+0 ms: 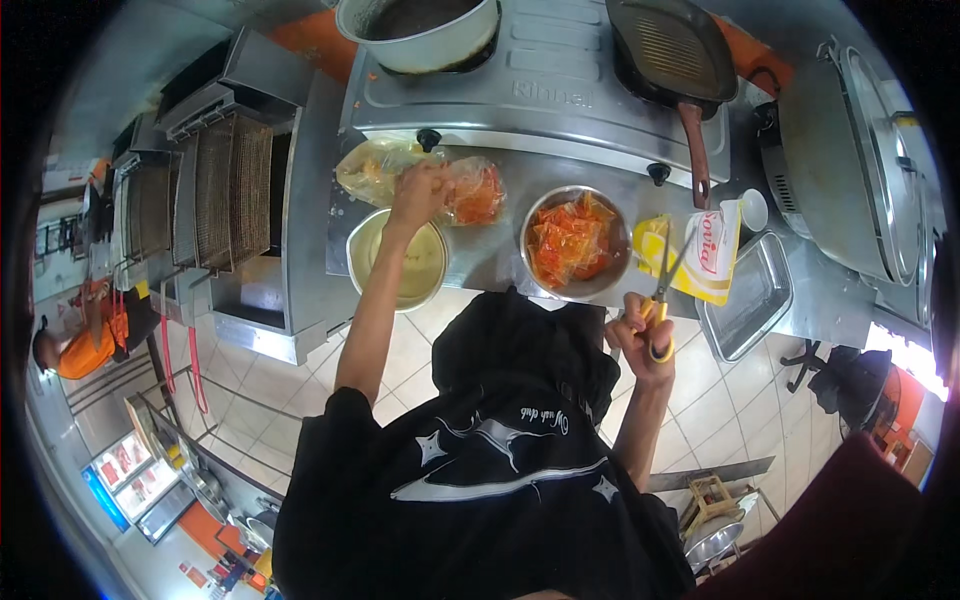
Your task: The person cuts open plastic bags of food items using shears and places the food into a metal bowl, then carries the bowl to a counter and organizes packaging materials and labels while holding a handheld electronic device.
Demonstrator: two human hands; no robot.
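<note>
My left hand (422, 190) is closed at the edge of a clear plastic bag (478, 193) with red-orange contents. Just left of it lies another crumpled clear bag (365, 168) with a few orange bits inside. Beneath my left forearm stands a round pot (425, 265) of pale yellowish liquid. A steel bowl (532, 278) between my hands holds several small clear packets (575, 238) of orange-red stuff. In my right hand (645, 338) is a pair of scissors (663, 285) with yellow handles, its blades parted and pointing away from me, near a yellow and white package (705, 255).
A steel stove (550, 90) stands behind the counter, bearing a large pot (420, 35) and a grill pan (670, 50) whose brown handle juts toward me. A clear rectangular tray (745, 335) and white cup (753, 210) are at right. Fryer baskets (235, 190) stand left; a person (90, 335) is farther off.
</note>
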